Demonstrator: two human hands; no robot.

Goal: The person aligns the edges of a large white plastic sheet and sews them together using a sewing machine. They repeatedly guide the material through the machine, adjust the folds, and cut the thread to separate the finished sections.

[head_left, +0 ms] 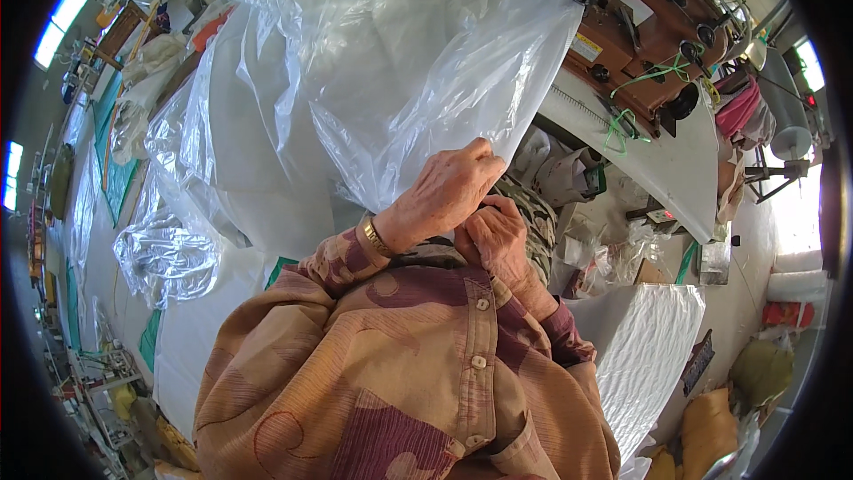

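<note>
While our left hand (449,188) pinches the lower edge of the clear plastic bag (391,53), our right hand (498,236), curled shut just beneath, grips that edge too; the bag billows over the white-covered table (213,302), apparently early in handling.

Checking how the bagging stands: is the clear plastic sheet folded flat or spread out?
Spread out: the clear plastic sheet billows loose and crumpled over the white table, its edge pinched by both hands.
</note>
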